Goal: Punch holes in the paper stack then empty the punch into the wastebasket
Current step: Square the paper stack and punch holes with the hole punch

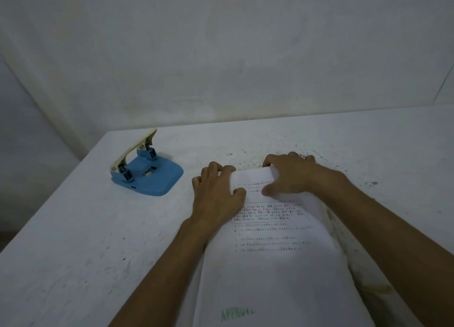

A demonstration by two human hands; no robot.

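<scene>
A stack of white printed paper (272,253) lies lengthwise on the white table, with a green stamp near its close end. My left hand (217,194) grips the stack's far left corner, thumb on top. My right hand (288,175) holds the far right part, fingers curled over the far edge and thumb pressed on the sheet. A blue two-hole punch (147,176) with a cream lever raised stands to the left of the paper, about a hand's width from my left hand. No wastebasket shows.
The white table (86,228) has a left edge running diagonally from the far left corner toward me. A pale wall rises right behind the table. Dark specks dot the surface beyond my right hand.
</scene>
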